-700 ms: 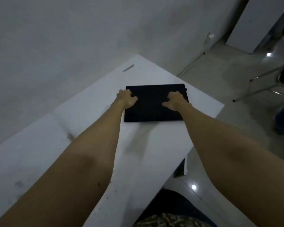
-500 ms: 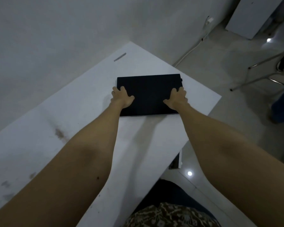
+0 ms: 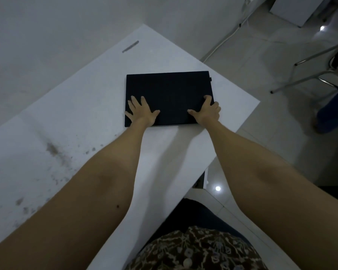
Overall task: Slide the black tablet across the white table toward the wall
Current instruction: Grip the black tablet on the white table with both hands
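Note:
The black tablet (image 3: pixel 169 90) lies flat on the white table (image 3: pixel 82 114), near the table's far right corner and a little short of the grey wall (image 3: pixel 66 32). My left hand (image 3: pixel 141 112) rests palm down on the tablet's near left corner with its fingers spread. My right hand (image 3: pixel 207 111) lies on the near right corner, thumb on the surface and fingers bent at the right edge. Neither hand closes around the tablet.
A short grey mark or stick (image 3: pixel 130 46) lies on the table beyond the tablet, close to the wall. Dark stains (image 3: pixel 55 152) spot the near left of the table. To the right the table ends above the tiled floor, where metal chair legs (image 3: pixel 310 75) and a white cable (image 3: pixel 228 36) show.
Both hands have uncurled and slid back from the tablet's middle to its near corners, now lying flat. The view has tilted down; the tablet keeps about the same spot.

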